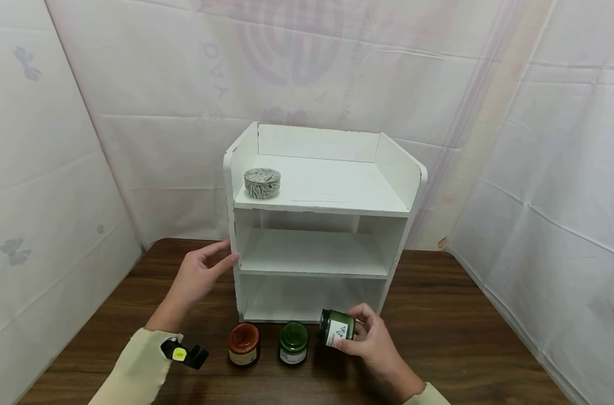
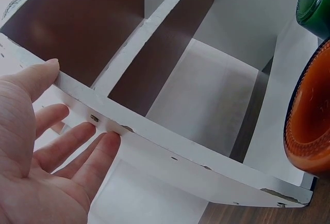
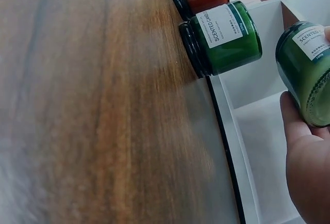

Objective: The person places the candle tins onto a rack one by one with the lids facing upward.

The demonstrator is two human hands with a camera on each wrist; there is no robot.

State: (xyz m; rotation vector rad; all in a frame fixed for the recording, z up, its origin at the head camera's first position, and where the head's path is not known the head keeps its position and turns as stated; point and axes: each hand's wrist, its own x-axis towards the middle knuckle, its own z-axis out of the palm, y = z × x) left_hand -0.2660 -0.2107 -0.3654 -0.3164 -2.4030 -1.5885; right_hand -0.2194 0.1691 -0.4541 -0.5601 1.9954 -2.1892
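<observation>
My right hand point(image 1: 375, 343) holds a green scented candle jar point(image 1: 339, 328) with a white label, tipped on its side in front of the white shelf unit point(image 1: 314, 271). In the right wrist view this held jar point(image 3: 309, 74) shows its base, and part of the hand is cut off by the frame edge. At the unit's left side panel is my left hand point(image 1: 200, 273); its thumb lies at the panel's front edge and its loosely extended fingers point(image 2: 98, 162) rest against the outer face. A second green candle jar point(image 1: 294, 342) and an orange candle jar point(image 1: 243, 343) stand before the unit.
A round patterned tin point(image 1: 263, 183) sits at the left of the unit's top shelf. Below are two more bare shelf levels. The unit stands on a dark wooden table point(image 1: 453, 326), with white curtains point(image 1: 165, 140) behind and on both sides.
</observation>
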